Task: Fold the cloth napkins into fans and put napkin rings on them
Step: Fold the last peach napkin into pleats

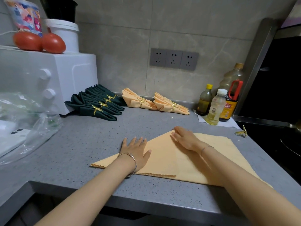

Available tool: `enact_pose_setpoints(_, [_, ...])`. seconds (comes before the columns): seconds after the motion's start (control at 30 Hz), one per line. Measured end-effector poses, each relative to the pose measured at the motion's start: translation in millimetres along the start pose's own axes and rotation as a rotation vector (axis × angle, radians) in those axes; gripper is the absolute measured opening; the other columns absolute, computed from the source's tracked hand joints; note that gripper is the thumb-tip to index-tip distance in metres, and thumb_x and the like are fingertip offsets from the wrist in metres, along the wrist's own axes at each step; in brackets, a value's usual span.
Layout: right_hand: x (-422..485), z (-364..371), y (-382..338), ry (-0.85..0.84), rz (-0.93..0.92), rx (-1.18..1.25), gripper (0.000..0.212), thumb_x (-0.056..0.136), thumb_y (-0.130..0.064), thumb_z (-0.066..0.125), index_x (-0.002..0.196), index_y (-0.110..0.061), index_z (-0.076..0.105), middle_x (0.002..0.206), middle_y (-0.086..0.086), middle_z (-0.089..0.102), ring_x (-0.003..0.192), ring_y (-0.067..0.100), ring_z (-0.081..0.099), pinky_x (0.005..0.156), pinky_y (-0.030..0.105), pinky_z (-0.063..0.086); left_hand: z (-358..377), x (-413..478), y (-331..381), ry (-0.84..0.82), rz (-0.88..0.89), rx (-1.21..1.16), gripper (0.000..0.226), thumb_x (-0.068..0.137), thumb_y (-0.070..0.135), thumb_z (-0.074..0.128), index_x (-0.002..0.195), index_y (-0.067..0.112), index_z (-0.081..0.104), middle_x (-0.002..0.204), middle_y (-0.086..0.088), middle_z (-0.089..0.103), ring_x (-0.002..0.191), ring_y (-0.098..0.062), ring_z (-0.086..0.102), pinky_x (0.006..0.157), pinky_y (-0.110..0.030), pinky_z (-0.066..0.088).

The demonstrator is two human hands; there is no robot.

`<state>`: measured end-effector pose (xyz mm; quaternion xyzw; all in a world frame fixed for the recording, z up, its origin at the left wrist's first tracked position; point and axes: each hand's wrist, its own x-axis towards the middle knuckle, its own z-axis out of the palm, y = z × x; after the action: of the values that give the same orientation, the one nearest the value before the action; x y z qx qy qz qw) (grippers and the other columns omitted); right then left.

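An orange cloth napkin (164, 160) lies flat on the grey counter (91, 144), folded over into a triangle-like shape. My left hand (135, 150) presses flat on its left part, fingers straight and spread. My right hand (184, 137) lies flat on the napkin's far corner, fingers straight. A loose gold napkin ring (242, 132) sits on the counter to the right. At the back lie several dark green fan-folded napkins (96, 103) with gold rings and two orange fan-folded napkins (138, 101) (171, 105) with rings.
A white appliance (48, 79) with tomatoes (53, 43) on top stands at the left, with a clear plastic bag (29, 121) in front. Oil and sauce bottles (218, 103) stand at the back right. A black stove (276, 139) borders the counter on the right.
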<state>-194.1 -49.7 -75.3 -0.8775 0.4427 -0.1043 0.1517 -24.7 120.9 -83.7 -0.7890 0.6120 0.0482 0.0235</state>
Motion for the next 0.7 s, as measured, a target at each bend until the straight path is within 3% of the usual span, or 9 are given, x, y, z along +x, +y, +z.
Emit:
enact_pose_setpoints(0.07, [2, -17, 16, 0.056, 0.073, 0.045, 0.055, 0.095, -0.045, 0.047, 0.140, -0.015, 0.039, 0.145, 0.004, 0.042, 0.133, 0.027, 0.039, 0.110, 0.040, 0.029, -2, 2, 8, -0.004, 0.006, 0.008, 0.067, 0.099, 0.053, 0.011, 0.153, 0.017, -0.004, 0.160, 0.004, -0.008, 0.147, -0.019, -0.008, 0.117, -0.047, -0.009])
enact_pose_setpoints(0.27, [7, -39, 49, -0.126, 0.183, 0.016, 0.080, 0.081, -0.057, 0.062, 0.141, -0.011, 0.035, 0.143, 0.007, 0.043, 0.128, 0.023, 0.044, 0.108, 0.035, 0.034, 7, 7, 34, 0.040, 0.124, -0.120, 0.073, 0.097, 0.058, 0.016, 0.153, 0.016, -0.004, 0.160, 0.005, -0.007, 0.147, -0.014, -0.011, 0.118, -0.041, -0.010])
enact_pose_setpoints(0.4, [12, -46, 52, -0.129, 0.193, -0.153, 0.086, 0.069, -0.072, 0.062, 0.131, -0.016, 0.043, 0.134, 0.003, 0.048, 0.121, 0.022, 0.047, 0.103, 0.037, 0.039, 12, 7, 41, 0.052, 0.091, -0.132, 0.074, 0.096, 0.059, 0.016, 0.153, 0.016, -0.003, 0.160, 0.004, -0.007, 0.147, -0.014, -0.011, 0.119, -0.039, -0.008])
enact_pose_setpoints(0.57, [16, -50, 60, -0.164, 0.243, -0.155, 0.096, 0.061, -0.081, 0.059, 0.131, -0.018, 0.041, 0.135, 0.003, 0.049, 0.121, 0.023, 0.047, 0.102, 0.038, 0.039, 12, 7, 43, 0.055, 0.068, -0.145, 0.075, 0.095, 0.061, 0.016, 0.153, 0.018, -0.003, 0.160, 0.006, -0.008, 0.147, -0.013, -0.011, 0.119, -0.037, -0.008])
enact_pose_setpoints(0.7, [4, -63, 76, -0.141, 0.257, -0.224, 0.077, 0.077, -0.071, 0.055, 0.132, -0.016, 0.044, 0.136, 0.002, 0.048, 0.124, 0.023, 0.045, 0.107, 0.039, 0.034, 14, 6, 42, 0.055, 0.071, -0.144, 0.075, 0.095, 0.062, 0.015, 0.153, 0.018, -0.003, 0.160, 0.006, -0.008, 0.147, -0.012, -0.011, 0.119, -0.037, -0.008])
